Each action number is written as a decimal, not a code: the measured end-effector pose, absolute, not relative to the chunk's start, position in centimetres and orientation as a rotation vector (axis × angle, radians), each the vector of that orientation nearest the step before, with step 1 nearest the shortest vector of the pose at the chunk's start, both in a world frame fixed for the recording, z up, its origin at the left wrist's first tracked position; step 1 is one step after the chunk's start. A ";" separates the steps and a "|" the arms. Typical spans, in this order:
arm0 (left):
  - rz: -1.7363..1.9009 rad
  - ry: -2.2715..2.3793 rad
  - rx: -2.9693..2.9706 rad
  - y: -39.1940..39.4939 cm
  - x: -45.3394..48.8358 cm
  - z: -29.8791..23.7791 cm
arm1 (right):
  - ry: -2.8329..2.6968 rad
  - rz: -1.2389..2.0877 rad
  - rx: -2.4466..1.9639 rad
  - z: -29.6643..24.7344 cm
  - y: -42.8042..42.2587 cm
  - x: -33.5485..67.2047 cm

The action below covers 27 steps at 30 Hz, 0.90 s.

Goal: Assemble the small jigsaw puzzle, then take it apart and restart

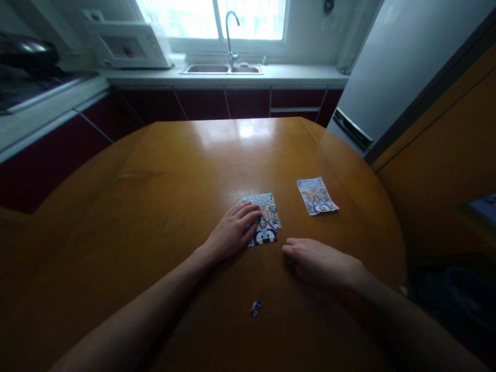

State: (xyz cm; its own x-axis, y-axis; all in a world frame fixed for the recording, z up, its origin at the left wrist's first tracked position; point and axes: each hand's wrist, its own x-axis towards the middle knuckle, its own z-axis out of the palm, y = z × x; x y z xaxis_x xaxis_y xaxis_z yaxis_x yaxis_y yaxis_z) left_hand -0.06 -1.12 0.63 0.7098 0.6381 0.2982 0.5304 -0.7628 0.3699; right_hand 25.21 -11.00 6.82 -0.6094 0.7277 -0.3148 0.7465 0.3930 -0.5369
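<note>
- The left hand (pixel 234 227) is lying flat with its fingers spread on the puzzle (pixel 270 212), covering its left side.
- The right hand (pixel 315 261) is curling at four o'clock from the puzzle, not touching it. A blue bit (pixel 291 264) is peeking out underneath; I can't tell if the fingers are pinching it.
- The puzzle is sitting flat on the table. It is looking light, thin and easy to break apart, so hold its outside edges and keep it flat.
- Small loose bits (pixel 255 308) are lying at six o'clock; pinch them by their sides.
- A picture sheet (pixel 316 196) is lying at two o'clock, looking thin and bendy.
- The wooden table (pixel 178 155) is shining and looking smooth.
- The sink (pixel 185 72) is sitting at twelve o'clock, under a bright window (pixel 251 20). A fridge (pixel 387 67) is standing at one o'clock.
</note>
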 end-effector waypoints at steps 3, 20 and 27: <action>0.600 0.919 2.669 -1.1 -0.1 0.6 | 2.628 -1.102 1.377 7.0 -10.4 25.3; 0.632 0.911 2.632 -1.0 0.0 0.5 | 2.681 -1.208 1.387 6.6 -9.3 25.6; 0.623 0.921 2.638 -1.0 -0.1 0.4 | 2.710 -1.334 1.413 6.4 -8.9 25.7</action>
